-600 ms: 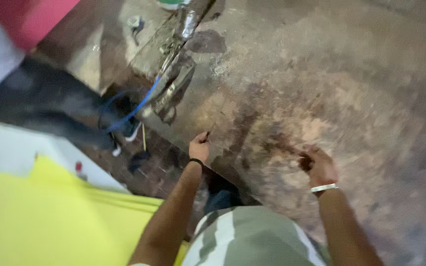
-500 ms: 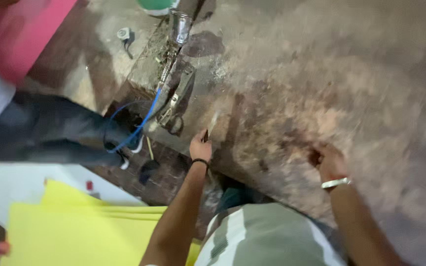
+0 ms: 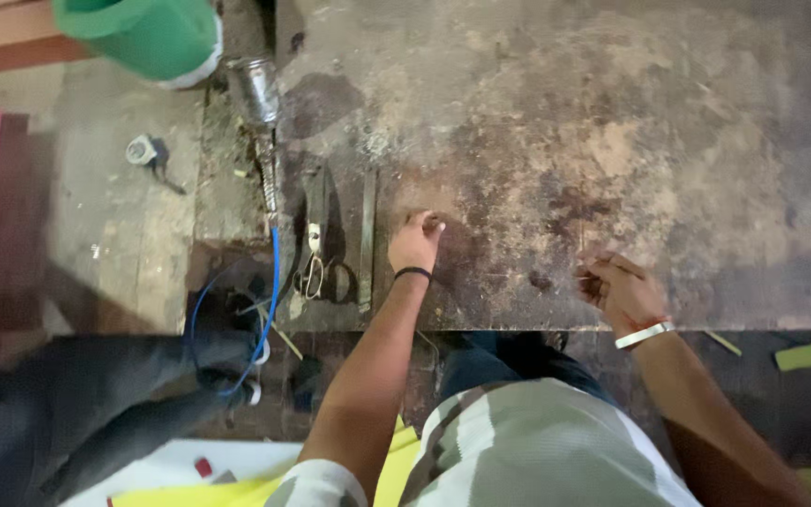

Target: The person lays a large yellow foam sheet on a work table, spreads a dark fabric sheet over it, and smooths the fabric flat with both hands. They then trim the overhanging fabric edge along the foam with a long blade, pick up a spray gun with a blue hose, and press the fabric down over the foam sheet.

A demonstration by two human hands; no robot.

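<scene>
While the left hand (image 3: pixel 414 244) rests fisted on the workbench (image 3: pixel 612 141), right hand (image 3: pixel 619 289) fingers curl, contents unclear.

Stained, worn worktop (image 3: pixel 612 141), dim bare floor (image 3: pixel 114 235) beside, perhaps concrete.

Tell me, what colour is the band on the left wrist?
Black. The band shows on the left hand's wrist in the head view.

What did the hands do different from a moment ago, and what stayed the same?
The left hand slid forward along the worn table, further from the edge, next to the flat metal bar. The right hand stayed near the table's edge, fingers curled. The scissors, the blue hose and the metal bar lie where they were.
</scene>
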